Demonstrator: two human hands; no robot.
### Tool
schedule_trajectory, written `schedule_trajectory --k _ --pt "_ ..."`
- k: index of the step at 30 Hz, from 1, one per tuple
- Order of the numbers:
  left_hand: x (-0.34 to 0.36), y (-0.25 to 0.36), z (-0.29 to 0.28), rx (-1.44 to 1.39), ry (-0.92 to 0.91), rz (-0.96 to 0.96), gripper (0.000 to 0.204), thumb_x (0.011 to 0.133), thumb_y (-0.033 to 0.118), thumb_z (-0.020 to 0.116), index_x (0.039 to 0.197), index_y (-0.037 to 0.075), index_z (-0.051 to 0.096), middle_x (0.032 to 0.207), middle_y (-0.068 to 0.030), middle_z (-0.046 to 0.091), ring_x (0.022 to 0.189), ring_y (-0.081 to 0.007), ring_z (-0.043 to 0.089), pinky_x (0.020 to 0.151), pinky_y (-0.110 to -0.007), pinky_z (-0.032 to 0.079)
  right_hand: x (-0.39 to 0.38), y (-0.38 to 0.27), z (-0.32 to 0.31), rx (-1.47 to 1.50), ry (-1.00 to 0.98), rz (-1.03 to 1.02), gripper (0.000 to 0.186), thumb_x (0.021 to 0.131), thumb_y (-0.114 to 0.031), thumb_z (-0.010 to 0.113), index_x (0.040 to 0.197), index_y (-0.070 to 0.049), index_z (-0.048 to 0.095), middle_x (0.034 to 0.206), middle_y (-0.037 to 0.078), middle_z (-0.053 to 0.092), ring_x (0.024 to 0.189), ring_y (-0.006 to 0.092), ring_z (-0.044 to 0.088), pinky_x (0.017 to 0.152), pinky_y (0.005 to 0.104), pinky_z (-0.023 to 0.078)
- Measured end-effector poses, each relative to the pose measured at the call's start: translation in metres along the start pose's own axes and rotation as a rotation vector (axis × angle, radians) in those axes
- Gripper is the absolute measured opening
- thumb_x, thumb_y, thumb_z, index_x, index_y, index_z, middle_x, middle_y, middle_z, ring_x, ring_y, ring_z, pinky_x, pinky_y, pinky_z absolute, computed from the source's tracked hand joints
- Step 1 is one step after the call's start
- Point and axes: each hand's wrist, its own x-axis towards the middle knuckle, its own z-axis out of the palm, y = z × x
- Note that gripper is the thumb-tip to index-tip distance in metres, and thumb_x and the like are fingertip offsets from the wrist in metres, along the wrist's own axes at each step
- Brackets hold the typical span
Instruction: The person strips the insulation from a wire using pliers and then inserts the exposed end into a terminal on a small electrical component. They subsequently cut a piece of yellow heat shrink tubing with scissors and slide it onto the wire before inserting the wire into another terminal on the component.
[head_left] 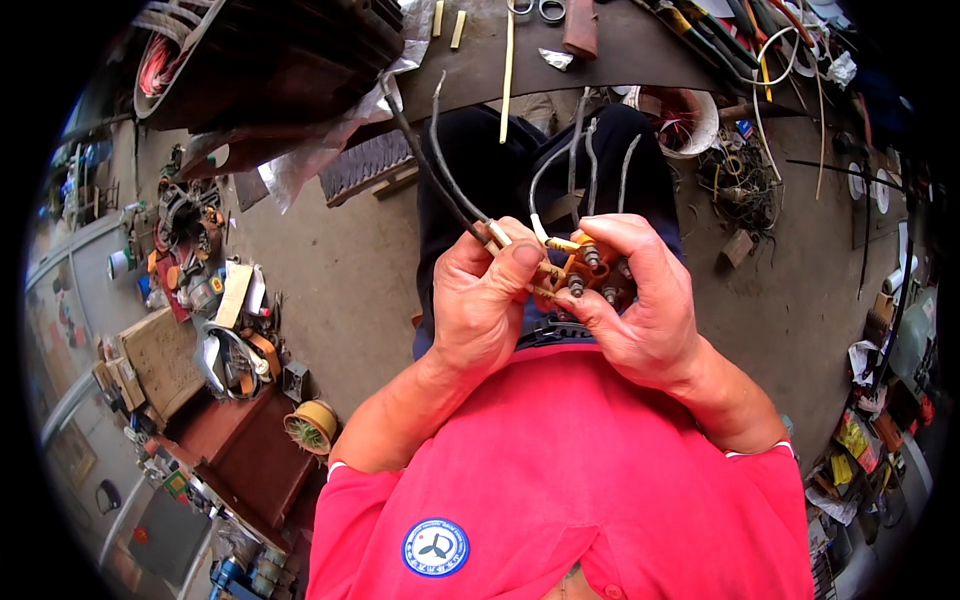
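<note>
Pinching the sleeved ends of two dark wires (413, 145), the left hand (472, 305) sits at the centre of the frame, its thumb and fingers clamped on them. Just beside it, to the right, I have the right hand (655, 310), with thumb and fingers closed around the orange-brown terminal block (583, 268). That block is in the middle of my view, above the red shirt (560, 450), with metal studs showing between the two hands. I cannot tell whether the sleeved ends are seated on a stud, since the fingertips cover that spot.

More grey wires (593, 165) rise from behind the block; one of them bends down into a white and yellow sleeve near the right thumb and fingers.

Across the top of the frame I see the dark counter (465, 75). A ribbed metal housing (290, 50) stands at upper left; two short yellow tubes (458, 30), a long yellow strip (507, 80) and a red-brown handle (581, 30) lie near top centre. Hand tools (710, 40) crowd the upper right, above a white bucket (703, 125). At lower left I make out a potted plant (312, 425).
</note>
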Motion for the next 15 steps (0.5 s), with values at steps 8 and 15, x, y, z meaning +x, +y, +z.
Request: schedule_trajectory --k 8,15 --pt "0.008 -0.019 -0.010 -0.115 0.103 -0.063 0.012 0.102 0.019 0.064 0.102 0.007 0.062 0.091 -0.0051 0.069 0.076 -0.0147 0.068 0.066 -0.031 0.056 0.006 0.011 -0.002 -0.090 -0.073 0.016 0.062 0.072 0.001 0.081 0.128 0.000 0.054 0.112 0.019 0.060 0.092 0.0323 0.066 0.076 0.0360 0.057" --pt "0.021 -0.005 -0.035 -0.295 0.032 -0.065 0.030 0.107 0.030 0.051 0.114 0.004 0.064 0.113 -0.0115 0.071 0.104 -0.0259 0.069 0.090 -0.047 0.058 0.002 0.013 -0.016 0.088 0.195 0.145 0.046 0.083 -0.004 0.073 0.127 -0.003 0.060 0.134 0.014 0.056 0.110 0.0224 0.062 0.084 0.0315 0.056"
